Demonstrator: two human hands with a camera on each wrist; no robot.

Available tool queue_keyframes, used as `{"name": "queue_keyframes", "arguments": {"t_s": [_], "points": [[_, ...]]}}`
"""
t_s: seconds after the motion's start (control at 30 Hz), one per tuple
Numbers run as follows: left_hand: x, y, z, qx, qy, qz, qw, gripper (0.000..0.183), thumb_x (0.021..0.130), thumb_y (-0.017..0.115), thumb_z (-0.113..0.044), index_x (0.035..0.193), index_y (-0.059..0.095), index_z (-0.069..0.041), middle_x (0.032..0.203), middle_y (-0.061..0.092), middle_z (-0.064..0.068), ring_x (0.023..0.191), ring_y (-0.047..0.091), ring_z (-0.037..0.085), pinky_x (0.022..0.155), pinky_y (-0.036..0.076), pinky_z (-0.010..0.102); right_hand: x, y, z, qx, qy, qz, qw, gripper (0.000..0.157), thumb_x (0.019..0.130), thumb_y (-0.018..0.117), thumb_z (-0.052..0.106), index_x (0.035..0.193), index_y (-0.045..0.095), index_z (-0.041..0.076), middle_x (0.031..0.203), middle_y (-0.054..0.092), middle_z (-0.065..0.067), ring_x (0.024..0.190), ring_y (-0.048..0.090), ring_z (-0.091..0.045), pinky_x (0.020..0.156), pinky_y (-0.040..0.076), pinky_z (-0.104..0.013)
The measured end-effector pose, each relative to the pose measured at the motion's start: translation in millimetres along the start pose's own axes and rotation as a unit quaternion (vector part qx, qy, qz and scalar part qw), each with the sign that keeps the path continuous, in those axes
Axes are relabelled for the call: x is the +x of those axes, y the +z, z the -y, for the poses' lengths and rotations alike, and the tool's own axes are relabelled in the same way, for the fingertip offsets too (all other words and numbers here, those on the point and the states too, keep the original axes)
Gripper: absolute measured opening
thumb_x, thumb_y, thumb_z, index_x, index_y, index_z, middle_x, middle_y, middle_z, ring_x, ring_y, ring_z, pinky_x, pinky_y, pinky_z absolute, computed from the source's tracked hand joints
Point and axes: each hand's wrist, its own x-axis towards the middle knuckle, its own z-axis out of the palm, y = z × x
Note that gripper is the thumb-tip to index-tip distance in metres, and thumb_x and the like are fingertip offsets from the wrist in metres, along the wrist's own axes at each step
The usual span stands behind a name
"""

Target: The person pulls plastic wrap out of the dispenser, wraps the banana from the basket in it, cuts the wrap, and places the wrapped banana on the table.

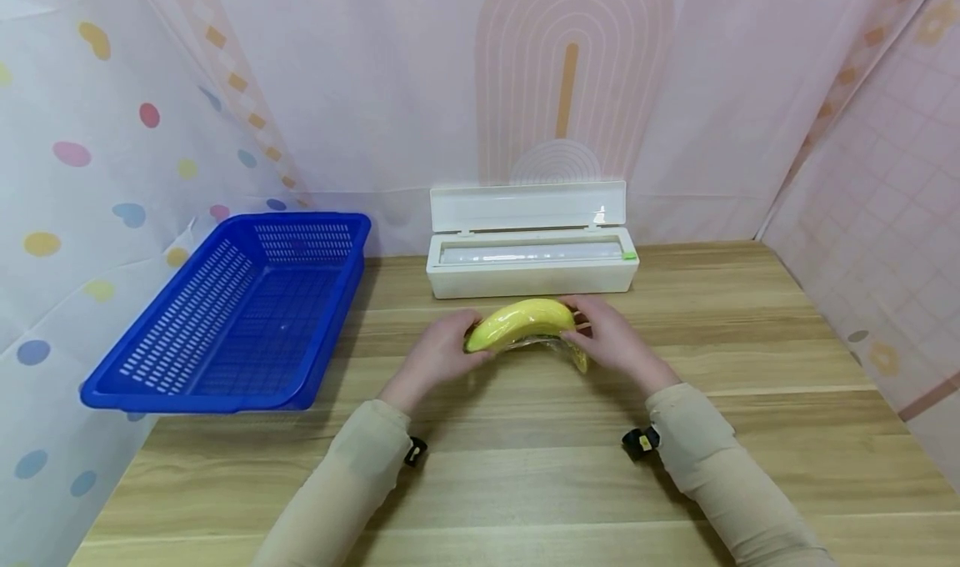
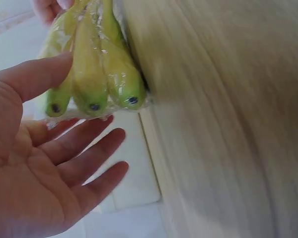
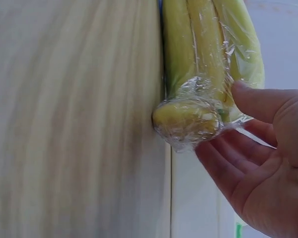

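A bunch of yellow bananas, wrapped in clear cling film, is held between both hands above the table. At the end with the green, dark-dotted tips, the left hand grips it, thumb on one side and fingers on the other. My right hand pinches the opposite end, next to the thick stem. Film is bunched and creased around that stem. Behind the bananas stands a white cling film box with its lid raised and a film roll inside.
A blue plastic basket with slotted sides sits at the left of the wooden table. Patterned cloth hangs along the back and both sides. A green tab marks the box's right end.
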Motion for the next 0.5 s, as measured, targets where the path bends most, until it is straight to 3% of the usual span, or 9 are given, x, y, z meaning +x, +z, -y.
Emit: {"name": "queue_keyframes", "arguments": {"t_s": [0.13, 0.27, 0.5], "points": [[-3.9, -4.6, -1.0, -0.014, -0.03, 0.031, 0.999, 0.058, 0.082, 0.082, -0.028, 0.127, 0.057, -0.001, 0.115, 0.067, 0.012, 0.101, 0.064, 0.027, 0.09, 0.052, 0.045, -4, -5.0, -1, 0.011, -0.005, 0.014, 1.0, 0.055, 0.092, 0.068, 0.003, 0.141, 0.045, -0.007, 0.131, 0.053, -0.025, 0.112, 0.058, -0.04, 0.095, 0.052, -0.048], [-9.4, -12.2, 0.9, -0.021, -0.051, 0.056, 0.9969, 0.075, 0.082, 0.081, -0.031, 0.139, 0.047, 0.004, 0.129, 0.06, 0.022, 0.115, 0.059, 0.037, 0.099, 0.047, 0.053, -11, -12.0, -2, 0.016, -0.004, 0.02, 1.0, 0.056, 0.093, 0.067, 0.005, 0.142, 0.043, -0.007, 0.134, 0.051, -0.027, 0.116, 0.056, -0.042, 0.097, 0.05, -0.05], [-19.5, -26.9, 8.3, 0.022, -0.06, 0.073, 0.9953, 0.087, 0.08, 0.083, -0.027, 0.146, 0.038, 0.006, 0.144, 0.046, 0.026, 0.131, 0.045, 0.042, 0.11, 0.036, 0.054, -27, -29.8, 3, -0.053, -0.003, 0.009, 0.999, 0.06, 0.096, 0.066, 0.019, 0.144, 0.041, -0.007, 0.141, 0.047, -0.028, 0.125, 0.049, -0.045, 0.105, 0.039, -0.058]]}}
